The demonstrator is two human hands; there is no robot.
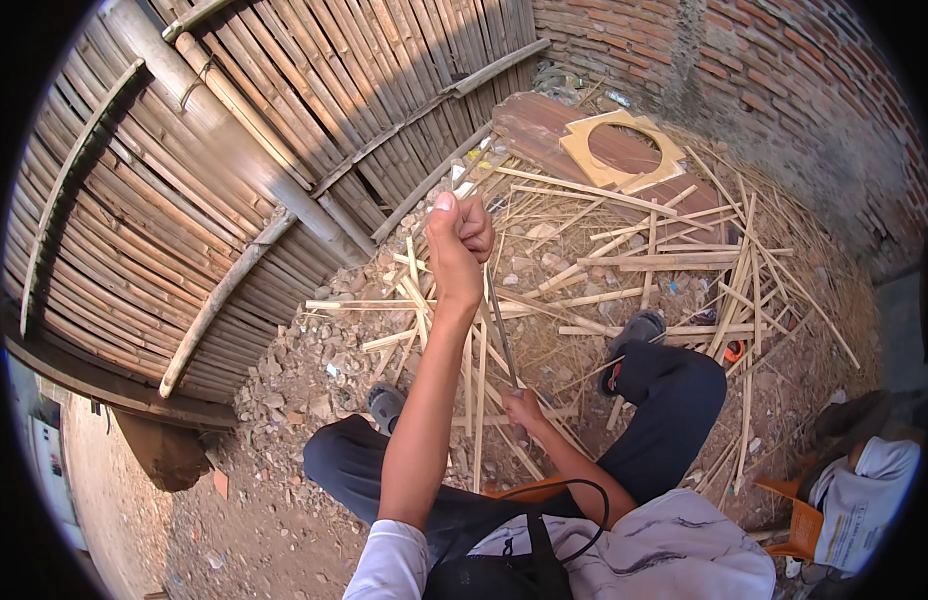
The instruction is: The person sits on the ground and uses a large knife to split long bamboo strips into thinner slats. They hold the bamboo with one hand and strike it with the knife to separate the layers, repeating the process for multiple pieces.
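My left hand [461,235] is raised in front of me, its fingers curled closed with the thumb on top. Whatever lies inside that fist is hidden; pale bamboo strips pass close behind it. Lower and to the right, between my knees, my right hand [525,411] is wrapped around the handle of a long, narrow-bladed knife [503,335]. Its dark blade points up and away, with the far end near my left hand. Split bamboo strips [674,262] lie criss-crossed on the ground beyond both hands.
A bamboo-pole wall [219,190] stands on the left and a brick wall [784,75] at the back right. A brown board [534,125] carries a cardboard piece with a round hole [581,140]. Stony ground [284,420] surrounds my feet. Another person [864,500] sits at the right edge.
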